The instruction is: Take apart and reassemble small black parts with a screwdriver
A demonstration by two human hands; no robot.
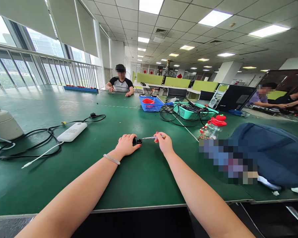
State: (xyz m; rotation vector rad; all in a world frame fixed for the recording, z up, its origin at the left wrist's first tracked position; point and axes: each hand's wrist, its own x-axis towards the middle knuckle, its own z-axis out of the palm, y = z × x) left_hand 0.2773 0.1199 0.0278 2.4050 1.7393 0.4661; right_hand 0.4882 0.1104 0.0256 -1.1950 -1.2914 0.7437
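Note:
My left hand (127, 144), with a pale bangle (111, 159) on its wrist, closes around a small black part (139, 141) on the green table. The part's end sticks out past the fingertips; its kind is too small to make out. My right hand (164, 142) grips a thin screwdriver (150, 137) by its clear handle. The metal shaft points left, and its tip is at or very near the black part; I cannot tell whether they touch.
A white power strip (72, 132) with black cables lies to the left. Behind the hands stand a blue basket (151, 105) and a green basket (188, 114) full of cables. A jar with a red lid (211, 128) and a dark blue bag (273, 152) are right. A person (121, 81) sits opposite.

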